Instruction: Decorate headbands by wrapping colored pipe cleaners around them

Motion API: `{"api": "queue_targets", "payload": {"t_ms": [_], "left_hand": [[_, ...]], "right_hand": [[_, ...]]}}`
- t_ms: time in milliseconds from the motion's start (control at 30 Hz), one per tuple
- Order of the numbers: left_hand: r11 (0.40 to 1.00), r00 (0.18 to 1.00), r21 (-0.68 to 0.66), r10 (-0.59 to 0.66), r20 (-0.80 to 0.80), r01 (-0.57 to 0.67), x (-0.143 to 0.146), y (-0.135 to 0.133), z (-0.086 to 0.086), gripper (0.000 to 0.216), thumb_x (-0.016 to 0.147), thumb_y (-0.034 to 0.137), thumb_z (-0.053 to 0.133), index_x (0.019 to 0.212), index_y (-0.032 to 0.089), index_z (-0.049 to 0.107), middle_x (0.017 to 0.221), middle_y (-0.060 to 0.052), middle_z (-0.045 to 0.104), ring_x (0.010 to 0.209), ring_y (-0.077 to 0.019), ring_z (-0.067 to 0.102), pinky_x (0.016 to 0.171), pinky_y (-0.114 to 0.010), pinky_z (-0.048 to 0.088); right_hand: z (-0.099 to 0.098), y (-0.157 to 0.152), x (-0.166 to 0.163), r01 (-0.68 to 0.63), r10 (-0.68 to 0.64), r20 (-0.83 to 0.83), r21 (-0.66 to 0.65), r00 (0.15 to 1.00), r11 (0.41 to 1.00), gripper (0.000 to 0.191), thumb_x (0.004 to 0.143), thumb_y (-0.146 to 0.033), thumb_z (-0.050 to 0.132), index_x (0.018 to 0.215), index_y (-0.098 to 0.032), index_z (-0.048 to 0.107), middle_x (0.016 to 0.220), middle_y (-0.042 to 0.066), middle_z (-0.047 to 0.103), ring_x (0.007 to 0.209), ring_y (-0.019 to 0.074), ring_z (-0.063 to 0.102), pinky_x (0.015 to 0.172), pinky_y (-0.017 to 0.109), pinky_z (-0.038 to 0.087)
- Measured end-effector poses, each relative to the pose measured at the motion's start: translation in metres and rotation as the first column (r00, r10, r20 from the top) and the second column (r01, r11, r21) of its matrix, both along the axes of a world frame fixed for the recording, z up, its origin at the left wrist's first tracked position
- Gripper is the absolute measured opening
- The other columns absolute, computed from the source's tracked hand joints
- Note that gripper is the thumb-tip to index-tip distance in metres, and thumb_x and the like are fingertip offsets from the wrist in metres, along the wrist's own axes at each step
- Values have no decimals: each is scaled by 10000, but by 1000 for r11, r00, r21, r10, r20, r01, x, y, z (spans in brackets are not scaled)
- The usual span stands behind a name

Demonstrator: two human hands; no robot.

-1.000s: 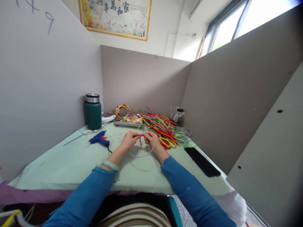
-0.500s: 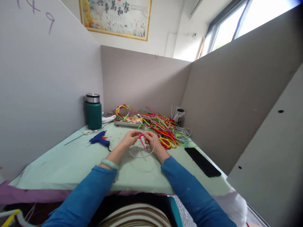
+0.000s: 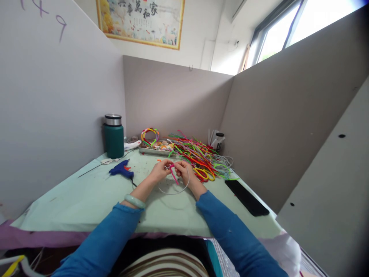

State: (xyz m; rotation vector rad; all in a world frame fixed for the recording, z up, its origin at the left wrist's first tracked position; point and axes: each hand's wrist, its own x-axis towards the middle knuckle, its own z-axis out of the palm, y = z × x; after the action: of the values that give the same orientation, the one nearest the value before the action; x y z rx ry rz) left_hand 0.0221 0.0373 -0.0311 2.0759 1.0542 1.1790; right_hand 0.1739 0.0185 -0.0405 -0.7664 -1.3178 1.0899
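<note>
My left hand (image 3: pixel 159 172) and my right hand (image 3: pixel 182 169) meet over the middle of the table, fingers pinched together. Between them they hold a thin white hoop (image 3: pixel 175 189) that curves down toward me. A pink pipe cleaner (image 3: pixel 173 174) is wound on the hoop where the fingers meet, and its loose end hangs down between the hands. A pale green bangle (image 3: pixel 134 201) sits on my left wrist.
A blue glue gun (image 3: pixel 121 169) lies left of the hands. At the back stand a green flask (image 3: pixel 113 136), a metal tray (image 3: pixel 152 149) with a coloured hoop, and a heap of pipe cleaners (image 3: pixel 198 154). A black phone (image 3: pixel 246 197) lies at the right. Partition walls enclose the table.
The loose end of the pink pipe cleaner has swung down and hangs longer between the hands. The hands have shifted only slightly.
</note>
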Motion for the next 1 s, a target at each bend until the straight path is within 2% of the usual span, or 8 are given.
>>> {"api": "queue_targets", "payload": {"t_ms": [233, 567, 667, 800, 1000], "left_hand": [[981, 952, 145, 165, -256, -131, 1, -13, 7, 113, 669, 171, 563, 774, 161, 604, 691, 5, 598, 645, -120, 494, 598, -225, 366], [979, 953, 177, 149, -264, -104, 2, -17, 10, 125, 762, 241, 522, 723, 165, 612, 649, -5, 586, 620, -125, 489, 589, -228, 346], [983, 962, 154, 134, -238, -99, 2, -18, 11, 157, 776, 263, 515, 708, 163, 615, 639, -5, 589, 607, -122, 487, 580, -225, 336], [989, 976, 100, 122, -183, -105, 1, -13, 11, 247, 779, 316, 511, 592, 165, 567, 536, 14, 523, 541, -109, 442, 529, -220, 303], [990, 999, -140, 33, -26, -37, -2, -10, 11, 346, 730, 444, 542, 531, 162, 522, 421, 53, 400, 403, -72, 333, 429, -214, 233]], "right_hand": [[3, -4, -1, 9, -9, 25, 5, 1000, 1000, 273, 666, -422, 660, 688, -172, 551, 543, -43, 484, 440, 69, 369, 433, 222, 273], [5, -5, -2, 32, -32, -4, -26, 999, 999, 266, 647, -415, 671, 672, -174, 564, 525, -52, 464, 445, 71, 365, 438, 226, 261], [3, -3, -1, 24, -24, 3, -14, 1000, 1000, 274, 656, -426, 663, 700, -173, 568, 536, -48, 477, 447, 72, 379, 436, 223, 263], [2, -3, 0, 12, -13, 14, 15, 1000, 1000, 268, 677, -419, 649, 702, -168, 559, 566, -38, 502, 445, 66, 379, 437, 219, 271], [3, -5, 1, -23, 23, 14, 32, 1000, 999, 266, 687, -417, 648, 688, -170, 550, 571, -31, 509, 446, 70, 384, 446, 226, 279]]}}
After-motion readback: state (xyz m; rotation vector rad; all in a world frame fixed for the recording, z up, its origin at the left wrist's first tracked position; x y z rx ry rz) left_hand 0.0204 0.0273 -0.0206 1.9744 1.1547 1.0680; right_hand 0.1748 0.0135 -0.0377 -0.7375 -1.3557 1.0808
